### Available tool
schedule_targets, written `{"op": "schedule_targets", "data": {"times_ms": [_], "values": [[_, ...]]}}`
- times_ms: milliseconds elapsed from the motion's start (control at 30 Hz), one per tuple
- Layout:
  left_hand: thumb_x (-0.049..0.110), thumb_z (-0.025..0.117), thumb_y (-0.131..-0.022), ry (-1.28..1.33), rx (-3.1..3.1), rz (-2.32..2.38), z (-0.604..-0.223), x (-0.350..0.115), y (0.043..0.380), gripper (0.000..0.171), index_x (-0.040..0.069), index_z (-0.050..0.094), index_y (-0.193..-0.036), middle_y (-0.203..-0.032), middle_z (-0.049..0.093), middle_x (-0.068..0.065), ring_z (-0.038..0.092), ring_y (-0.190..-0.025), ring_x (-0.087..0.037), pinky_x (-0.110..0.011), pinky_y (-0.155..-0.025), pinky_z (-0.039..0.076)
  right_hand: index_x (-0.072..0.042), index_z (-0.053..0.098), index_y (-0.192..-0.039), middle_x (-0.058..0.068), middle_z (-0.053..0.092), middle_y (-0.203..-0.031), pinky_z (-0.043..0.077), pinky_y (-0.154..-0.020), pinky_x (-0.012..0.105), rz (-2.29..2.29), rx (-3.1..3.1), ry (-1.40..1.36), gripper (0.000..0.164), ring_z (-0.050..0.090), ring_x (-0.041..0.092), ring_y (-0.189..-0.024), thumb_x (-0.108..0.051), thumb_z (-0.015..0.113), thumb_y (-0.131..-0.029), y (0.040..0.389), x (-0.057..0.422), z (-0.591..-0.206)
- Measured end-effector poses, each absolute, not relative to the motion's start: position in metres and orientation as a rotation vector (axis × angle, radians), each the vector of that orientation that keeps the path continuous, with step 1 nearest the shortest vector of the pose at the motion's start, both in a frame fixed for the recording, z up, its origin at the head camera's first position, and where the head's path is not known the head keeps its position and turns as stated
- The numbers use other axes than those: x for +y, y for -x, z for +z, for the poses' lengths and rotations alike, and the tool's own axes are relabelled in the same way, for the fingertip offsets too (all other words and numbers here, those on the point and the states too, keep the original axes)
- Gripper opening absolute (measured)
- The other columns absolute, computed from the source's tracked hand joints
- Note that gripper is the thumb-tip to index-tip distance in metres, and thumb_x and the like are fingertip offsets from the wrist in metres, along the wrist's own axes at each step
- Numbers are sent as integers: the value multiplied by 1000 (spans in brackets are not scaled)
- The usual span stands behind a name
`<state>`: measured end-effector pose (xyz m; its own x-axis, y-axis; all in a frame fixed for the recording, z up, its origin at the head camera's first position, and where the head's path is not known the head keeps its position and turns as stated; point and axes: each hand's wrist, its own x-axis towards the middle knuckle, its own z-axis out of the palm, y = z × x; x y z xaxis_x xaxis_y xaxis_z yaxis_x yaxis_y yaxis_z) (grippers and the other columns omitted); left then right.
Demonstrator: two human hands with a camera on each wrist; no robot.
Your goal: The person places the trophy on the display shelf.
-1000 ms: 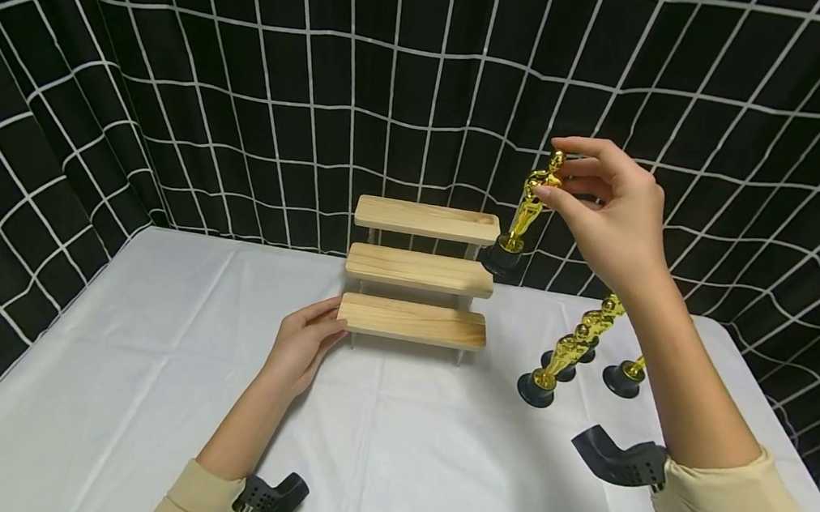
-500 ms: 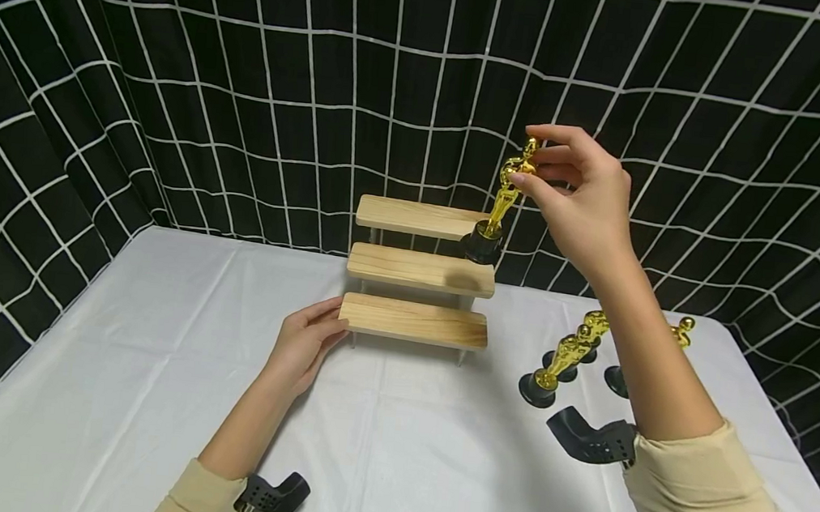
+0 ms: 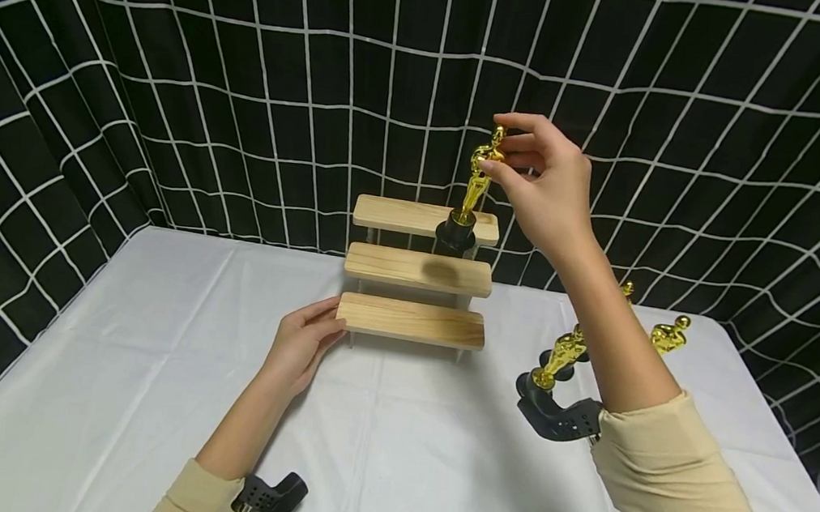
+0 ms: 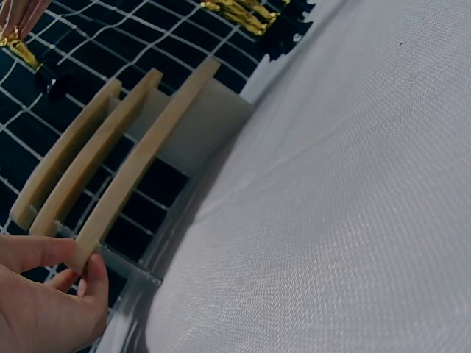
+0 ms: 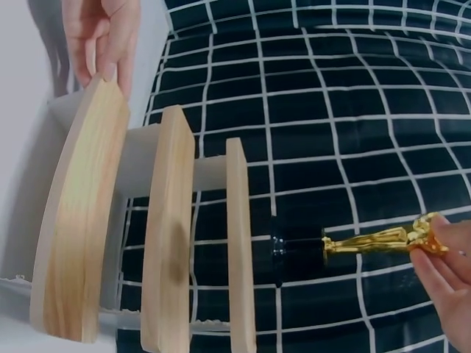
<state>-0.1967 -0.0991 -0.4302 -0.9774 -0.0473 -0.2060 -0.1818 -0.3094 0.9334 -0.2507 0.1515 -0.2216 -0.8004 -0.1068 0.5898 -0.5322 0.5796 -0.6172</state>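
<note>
A three-tier wooden display stand (image 3: 412, 318) with clear side supports stands on the white-covered table. My left hand (image 3: 305, 343) pinches the left end of its lowest shelf (image 4: 140, 165), thumb and fingers on either side of the board. Up at the right, my right hand (image 3: 550, 183) holds a gold trophy figurine (image 3: 476, 184) by its head and upper body. The figurine's black base (image 5: 298, 254) hangs apart from the top shelf (image 5: 239, 250), near its right part, and its shadow falls on the middle shelf (image 3: 409, 266).
Several more gold figurines (image 3: 564, 356) on black bases stand on the table at the right, partly hidden by the right forearm. A black curtain (image 3: 261, 113) with a white grid hangs behind and beside the white tablecloth (image 3: 153, 347).
My right hand has carried the figurine leftward and slightly up, from beside the stand to over its right part. My left hand stays on the lowest shelf.
</note>
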Motion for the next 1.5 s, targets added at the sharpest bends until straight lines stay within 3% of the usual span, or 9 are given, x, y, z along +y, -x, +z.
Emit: {"op": "schedule_targets", "data": {"times_ms": [200,633,1233,1500], "values": [[-12,56,-100,311,1796,2451,-431,-99,197,52,-11,48,-151,-150,51,-29,55,-135,-34,-20,-102,59,-5,65,-139,21,74,-121,62,-95,29,1159,-2322,-509,43,72,33,-109,-3,76,-97,264,142,-225],[-12,56,-100,311,1800,2451,-431,-99,198,52,-11,47,-151,-150,52,-29,56,-135,-33,-18,-98,59,-5,63,-140,21,71,-126,61,-103,42,1219,-2354,-546,42,70,33,-113,-3,73,-99,284,116,-225],[-12,56,-100,291,1819,2446,-432,-99,198,51,-12,48,-150,-150,52,-28,56,-135,-33,-18,-98,59,-6,63,-142,19,71,-126,63,-96,39,1252,-2385,-534,44,71,29,-113,-3,73,-99,309,90,-233],[-12,56,-99,295,1824,2442,-433,-99,199,52,-12,47,-151,-149,53,-28,56,-136,-34,-19,-100,59,-8,62,-144,19,70,-129,61,-101,40,1284,-2398,-488,44,69,31,-117,-4,72,-100,317,83,-239]]}}
